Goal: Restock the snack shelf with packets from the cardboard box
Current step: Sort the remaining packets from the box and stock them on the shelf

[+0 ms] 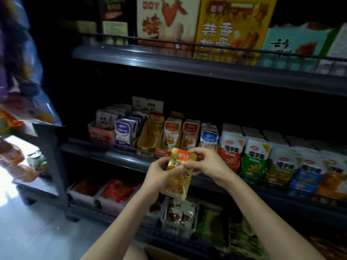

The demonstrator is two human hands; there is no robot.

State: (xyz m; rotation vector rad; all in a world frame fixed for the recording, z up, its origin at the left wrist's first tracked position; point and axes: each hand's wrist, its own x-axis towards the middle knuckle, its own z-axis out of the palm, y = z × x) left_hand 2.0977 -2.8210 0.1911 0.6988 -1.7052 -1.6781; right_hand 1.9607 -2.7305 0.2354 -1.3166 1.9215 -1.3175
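A dark snack shelf (187, 66) of three tiers fills most of the view. On its top tier tall cartons stand side by side behind a thin rail: a white carton (169, 17), a yellow carton (232, 25) and a teal carton (293, 44). At the far left, blurred hanging bags (24, 72) crowd a neighbouring rack above the pale floor (37, 231). The middle tier carries upright rows of small packets behind a low wire rail (131, 150): a pink tray (101, 132), purple packets (123, 132), a gold display carton (150, 130), orange packets (171, 134), blue packets (208, 137), then red, green, blue and orange rows (255, 156) running off to the right. The lowest tier holds pale bins of red packets (116, 190) and a clear crate (180, 218) of mixed packets. Only a corner of the cardboard box (159, 254) shows at the bottom edge, between the forearms. Both hands are raised in front of the middle tier's edge, hiding part of it. The left hand (159, 173) has its grip closed on the left side of a gold packet (178, 173), thumb across the printed face. The right hand (204, 164) pinches the same packet at its upper right edge. The packet is upright in the air, just in front of the wire rail and below the orange packets, not on any tier.
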